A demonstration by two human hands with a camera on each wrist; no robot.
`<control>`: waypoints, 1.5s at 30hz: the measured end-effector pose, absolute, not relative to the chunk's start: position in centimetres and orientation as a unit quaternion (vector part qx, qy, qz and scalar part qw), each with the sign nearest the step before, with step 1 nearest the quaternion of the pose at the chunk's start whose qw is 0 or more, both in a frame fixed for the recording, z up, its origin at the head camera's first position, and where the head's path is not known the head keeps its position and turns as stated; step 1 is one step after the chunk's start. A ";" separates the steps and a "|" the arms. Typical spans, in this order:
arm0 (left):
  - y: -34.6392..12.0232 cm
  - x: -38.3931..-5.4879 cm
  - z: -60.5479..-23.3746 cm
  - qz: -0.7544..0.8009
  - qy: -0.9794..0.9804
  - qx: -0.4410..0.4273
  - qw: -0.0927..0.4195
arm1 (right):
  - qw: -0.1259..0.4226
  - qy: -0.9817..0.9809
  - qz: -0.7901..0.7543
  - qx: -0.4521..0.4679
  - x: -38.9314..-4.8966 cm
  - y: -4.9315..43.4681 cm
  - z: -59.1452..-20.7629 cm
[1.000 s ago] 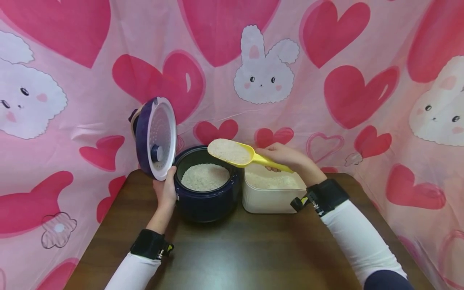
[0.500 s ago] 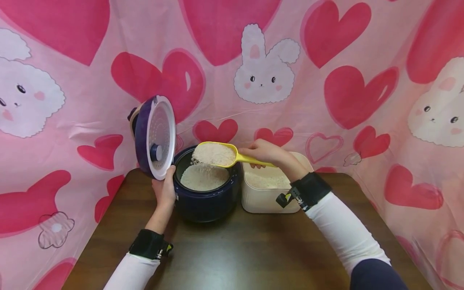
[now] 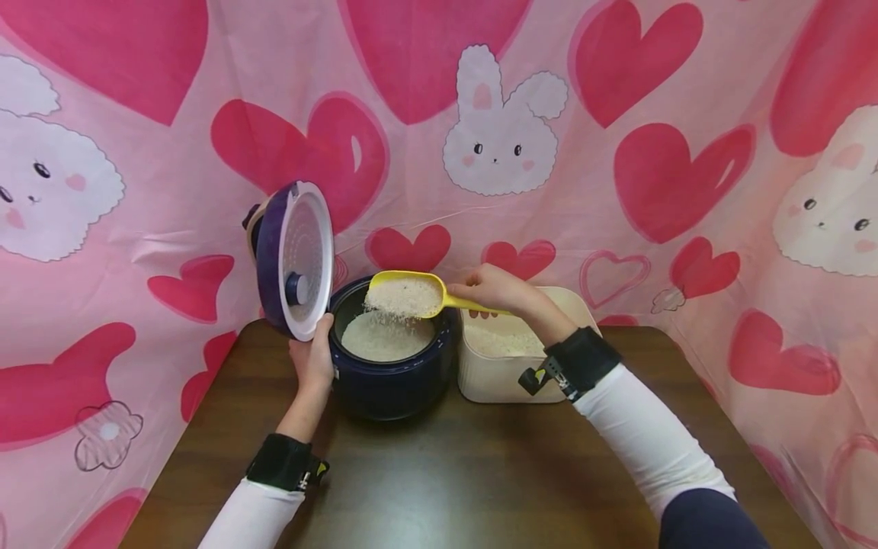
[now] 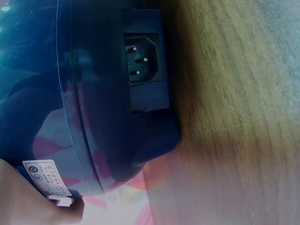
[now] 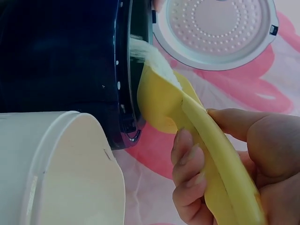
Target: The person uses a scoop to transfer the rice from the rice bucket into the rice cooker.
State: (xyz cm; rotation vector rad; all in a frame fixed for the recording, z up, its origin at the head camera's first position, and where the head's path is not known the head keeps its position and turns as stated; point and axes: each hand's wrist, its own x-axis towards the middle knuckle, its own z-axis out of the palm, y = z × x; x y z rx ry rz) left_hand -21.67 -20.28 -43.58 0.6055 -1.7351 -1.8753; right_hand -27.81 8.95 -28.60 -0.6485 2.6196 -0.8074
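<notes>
My right hand (image 3: 504,290) grips the handle of a yellow scoop (image 5: 220,159), whose bowl is heaped with rice (image 3: 408,296). The scoop is tilted over the open dark blue rice cooker (image 3: 391,393), and grains are falling from its lower side. More rice (image 3: 384,341) lies in the cooker's dark inner pot. At the cooker's left side, below its raised lid (image 3: 270,263), my left hand (image 3: 315,366) holds on by the hinge. Its thumb lies near the rim; in the left wrist view, fingers (image 4: 33,204) curl beside a white label.
A cream bin (image 3: 507,381) with rice in it stands close to the cooker's right, under my right forearm. Both sit on a dark wooden table (image 3: 439,488). A pink curtain (image 3: 411,175) with hearts and rabbits hangs behind. The cooker's power socket (image 4: 143,60) has no plug in it.
My right hand has moved left and tilted the scoop over the cooker, and rice has begun to spill into the pot. My left hand and the lid have stayed in place.
</notes>
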 end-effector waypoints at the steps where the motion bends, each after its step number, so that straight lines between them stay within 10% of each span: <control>1: -20.3 -21.7 -43.6 -0.690 -0.640 0.224 0.255 | 0.158 0.919 -0.281 -0.229 -27.9 9.0 -28.7; 45: -20.3 -21.7 -43.8 -0.692 -0.636 0.223 0.259 | 0.054 0.937 -0.257 -0.230 -27.2 7.9 -29.4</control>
